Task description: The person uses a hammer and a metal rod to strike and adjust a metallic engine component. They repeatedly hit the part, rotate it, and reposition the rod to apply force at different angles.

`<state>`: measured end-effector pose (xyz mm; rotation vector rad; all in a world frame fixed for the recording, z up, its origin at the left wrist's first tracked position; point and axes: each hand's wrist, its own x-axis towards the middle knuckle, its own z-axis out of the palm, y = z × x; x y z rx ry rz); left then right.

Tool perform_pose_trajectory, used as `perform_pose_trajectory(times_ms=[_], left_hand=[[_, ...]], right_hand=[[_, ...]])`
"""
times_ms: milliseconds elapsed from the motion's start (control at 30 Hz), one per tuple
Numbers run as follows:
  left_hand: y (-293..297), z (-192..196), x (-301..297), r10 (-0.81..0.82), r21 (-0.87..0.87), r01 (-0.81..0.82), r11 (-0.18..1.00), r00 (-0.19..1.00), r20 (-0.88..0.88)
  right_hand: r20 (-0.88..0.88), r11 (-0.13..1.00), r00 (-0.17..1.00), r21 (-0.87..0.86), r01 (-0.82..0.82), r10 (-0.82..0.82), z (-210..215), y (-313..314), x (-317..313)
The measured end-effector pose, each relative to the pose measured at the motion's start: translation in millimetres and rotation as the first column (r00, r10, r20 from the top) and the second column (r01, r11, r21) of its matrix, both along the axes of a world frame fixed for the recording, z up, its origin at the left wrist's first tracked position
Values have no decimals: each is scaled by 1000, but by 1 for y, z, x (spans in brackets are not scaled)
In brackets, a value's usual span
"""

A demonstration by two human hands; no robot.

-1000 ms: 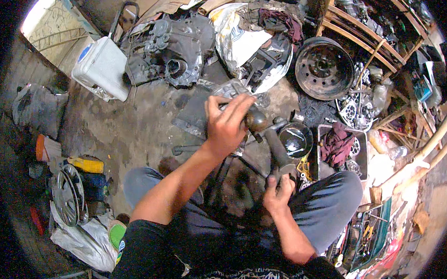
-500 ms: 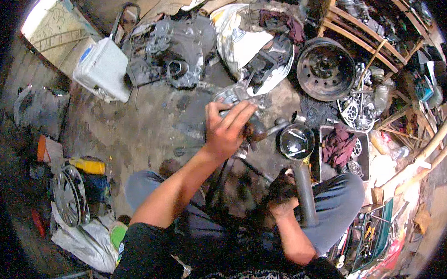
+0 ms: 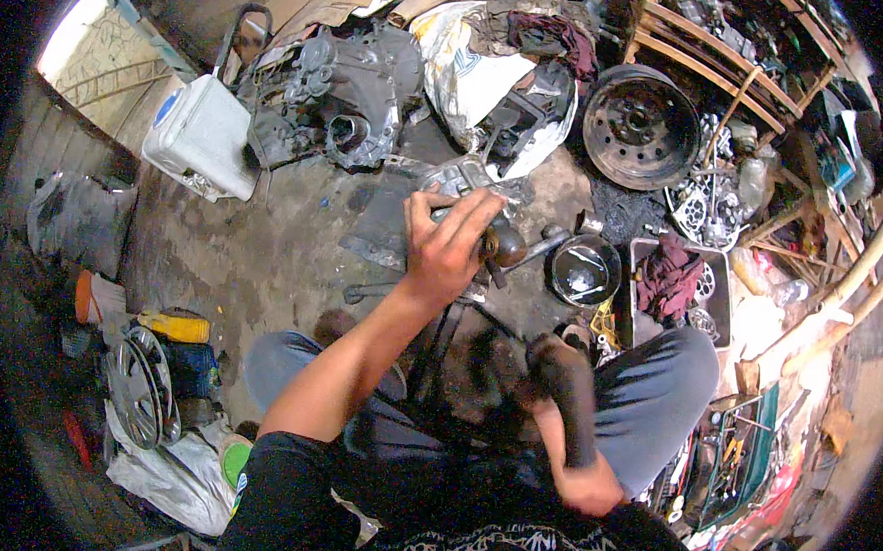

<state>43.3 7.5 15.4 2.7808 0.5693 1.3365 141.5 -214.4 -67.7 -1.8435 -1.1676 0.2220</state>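
My left hand (image 3: 450, 238) reaches out in front of me, its fingers curled over a grimy metal part. A brown, rounded end of this metal part (image 3: 507, 243) shows beside my fingers; the rest is hidden beneath the hand. Closer to my lap, my right hand (image 3: 545, 390) is closed around a thick, dark cylindrical bar (image 3: 571, 414). Motion smears this bar and most of the right hand. Just beyond the right hand stands a round dark pan (image 3: 586, 271) with shiny liquid inside. A grey metal casting (image 3: 456, 178) lies past my left fingertips.
A large gearbox-like housing (image 3: 376, 76) and a white box (image 3: 203, 137) stand at the far left. A steel wheel rim (image 3: 640, 127) lies far right, near a grey tray (image 3: 724, 312) with a maroon rag (image 3: 670, 279). Tools fill a green case (image 3: 753, 466) at right.
The bar in my right hand has swung left and down toward my forearm. My left hand stays nearly in place on the metal part.
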Motion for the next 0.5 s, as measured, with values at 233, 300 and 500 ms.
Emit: perform_pose_trajectory(times_ms=[233, 300, 500], left_hand=[[-2, 13, -6, 55, -60, -57, 997, 998, -30], [-6, 13, -3, 7, -30, -7, 1000, 1000, 4], [-21, 12, -1, -48, 99, 46, 994, 999, 20]], right_hand=[[-189, 925, 964, 297, 239, -188, 0, 12, 4], [-167, 955, 971, 211, 207, -174, 1, 8, 12], [-108, 912, 981, 366, 188, -159, 17, 23, 4]])
